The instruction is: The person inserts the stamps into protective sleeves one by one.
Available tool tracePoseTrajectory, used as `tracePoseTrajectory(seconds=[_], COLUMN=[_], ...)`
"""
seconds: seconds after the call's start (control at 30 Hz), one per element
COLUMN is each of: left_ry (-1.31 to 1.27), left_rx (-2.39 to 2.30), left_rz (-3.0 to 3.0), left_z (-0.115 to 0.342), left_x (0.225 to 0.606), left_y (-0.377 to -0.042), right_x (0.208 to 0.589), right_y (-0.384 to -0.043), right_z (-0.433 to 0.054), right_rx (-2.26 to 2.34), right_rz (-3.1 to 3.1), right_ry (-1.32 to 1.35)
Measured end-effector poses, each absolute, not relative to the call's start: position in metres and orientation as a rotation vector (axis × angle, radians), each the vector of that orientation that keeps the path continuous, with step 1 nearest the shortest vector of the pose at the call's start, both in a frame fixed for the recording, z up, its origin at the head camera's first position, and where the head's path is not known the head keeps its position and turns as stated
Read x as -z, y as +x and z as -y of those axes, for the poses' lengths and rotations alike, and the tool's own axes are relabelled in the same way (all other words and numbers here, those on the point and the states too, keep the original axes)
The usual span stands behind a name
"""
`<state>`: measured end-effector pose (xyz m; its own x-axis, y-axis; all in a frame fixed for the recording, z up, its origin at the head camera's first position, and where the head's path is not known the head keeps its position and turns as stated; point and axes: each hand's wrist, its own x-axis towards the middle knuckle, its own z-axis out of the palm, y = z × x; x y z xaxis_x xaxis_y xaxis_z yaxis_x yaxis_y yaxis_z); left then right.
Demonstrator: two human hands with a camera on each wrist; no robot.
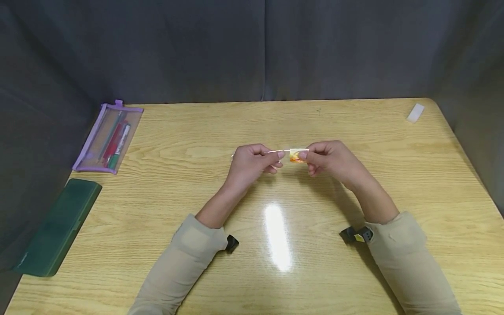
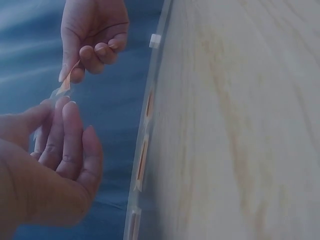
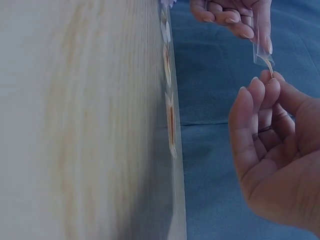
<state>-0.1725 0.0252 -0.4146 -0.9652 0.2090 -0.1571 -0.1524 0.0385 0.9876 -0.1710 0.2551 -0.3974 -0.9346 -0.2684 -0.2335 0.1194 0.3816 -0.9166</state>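
Observation:
Over the middle of the table, my left hand (image 1: 253, 162) pinches a clear plastic film (image 3: 261, 52) between thumb and fingers. Facing it, my right hand (image 1: 334, 159) pinches a small yellow-and-orange printed paper piece (image 1: 298, 155) by its right end. In both wrist views the paper's other end meets the film at its edge; whether it sits inside the film I cannot tell. The left hand's remaining fingers (image 2: 72, 135) lie loosely bent behind the film. Part of the paper is hidden under the right thumb.
A purple-edged mesh pouch (image 1: 88, 140) with several pens lies at the table's far left. Nearer on that side is a dark green case (image 1: 59, 227). A small white block (image 1: 415, 113) lies near the far right corner. Dark curtains (image 1: 264, 48) surround the wooden table (image 1: 177, 144).

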Motion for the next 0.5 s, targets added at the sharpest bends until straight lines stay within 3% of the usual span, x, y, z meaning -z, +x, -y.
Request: tracePoseTrajectory(seconds=[0.5], left_ry=[0.14], left_rx=[-1.924], left_rz=[-2.072], left_z=[-0.0281], left_x=[0.4144], left_y=[-0.1703], right_x=[0.4003], right_y=[-0.1703], right_z=[-0.2535], right_rx=[1.463], right_rz=[-2.325], right_ry=[-0.167])
